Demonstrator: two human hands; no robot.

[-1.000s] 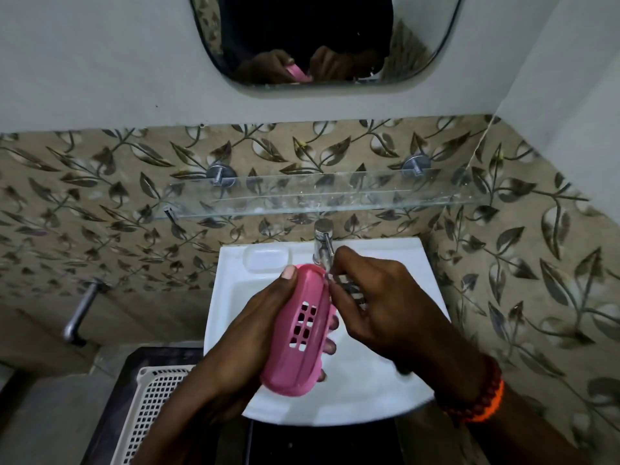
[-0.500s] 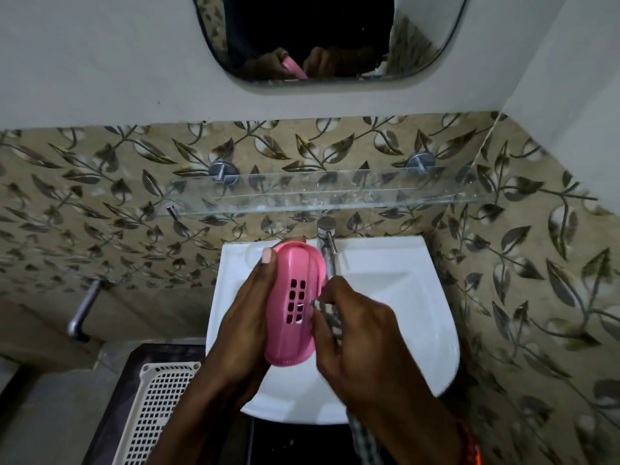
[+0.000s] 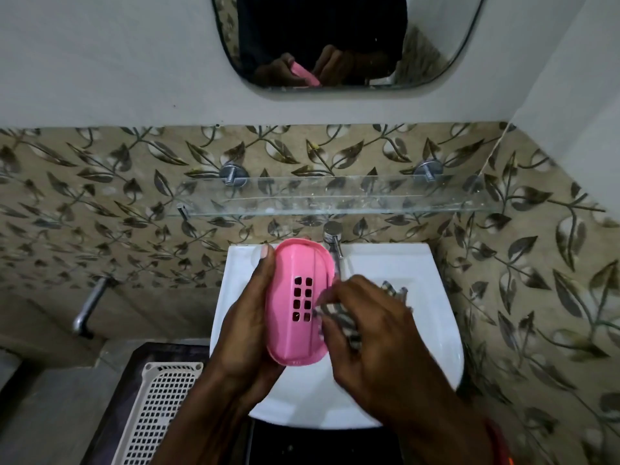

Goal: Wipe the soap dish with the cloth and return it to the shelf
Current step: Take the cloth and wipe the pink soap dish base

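The left hand (image 3: 248,333) grips the pink soap dish (image 3: 298,302), thumb along the dish's left edge with the thumbnail near its far end, the other fingers hidden behind it. The dish is held on edge above the white washbasin (image 3: 432,317), its underside turned toward the camera, so the drain slots show as 2 columns of 4 small rectangular holes. Its far end reaches up just beside the chrome tap (image 3: 333,238).

The right hand (image 3: 372,337) has its fingers curled around a bunched checked cloth (image 3: 339,317) and presses it against the right side of the dish, next to the slots. More of the cloth (striped, grey and white) shows past the knuckles, over the basin; the hand and cloth are slightly blurred.

Above the tap, a glass shelf (image 3: 335,196) runs across the leaf-patterned tiles (image 3: 100,182), fixed by round metal mounts. Higher on the plain wall hangs a mirror (image 3: 335,41), where both hands and the pink dish are reflected.

At lower left, a cream plastic basket (image 3: 157,411) with a perforated wall stands beside the basin, and a second chrome tap (image 3: 89,305) juts from the wall low on the left. A bit of orange shows at the right wrist, at the frame's bottom edge.
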